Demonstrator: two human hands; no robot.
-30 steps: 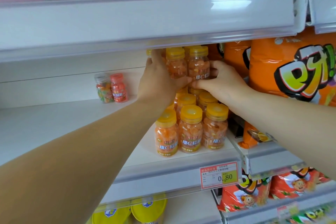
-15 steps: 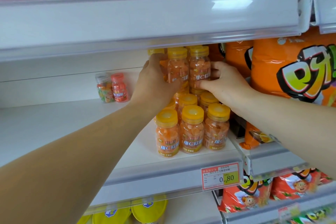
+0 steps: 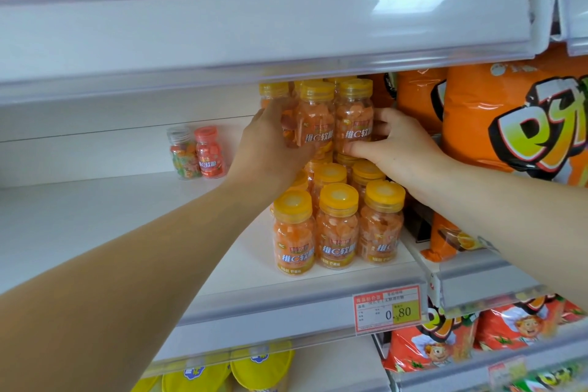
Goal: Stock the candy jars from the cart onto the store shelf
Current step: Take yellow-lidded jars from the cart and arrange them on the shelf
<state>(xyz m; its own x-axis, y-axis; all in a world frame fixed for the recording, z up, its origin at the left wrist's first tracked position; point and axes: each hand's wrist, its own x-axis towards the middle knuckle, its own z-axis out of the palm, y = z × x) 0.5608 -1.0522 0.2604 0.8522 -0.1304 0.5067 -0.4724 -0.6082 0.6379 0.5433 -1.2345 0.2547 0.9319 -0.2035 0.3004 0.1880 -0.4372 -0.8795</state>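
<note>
Orange candy jars with yellow lids stand in rows on the white shelf (image 3: 95,226); three front jars (image 3: 337,226) face me. A second layer of jars (image 3: 318,118) sits on top of the rear rows, just under the upper shelf. My left hand (image 3: 270,149) grips the left side of this upper group, fingers curled round a jar. My right hand (image 3: 394,149) holds the right side, thumb under the right upper jar (image 3: 354,118) and fingers behind it. The cart is out of view.
Two small jars (image 3: 197,153), one clear and one red, stand at the back left of the shelf. Large orange snack bags (image 3: 509,118) fill the bay to the right. A price tag (image 3: 386,309) hangs on the shelf edge. Yellow packs (image 3: 261,366) lie below.
Both hands with the upper jars have shifted slightly; the left hand slid lower and further round the left jar, exposing more of the upper jars' fronts.
</note>
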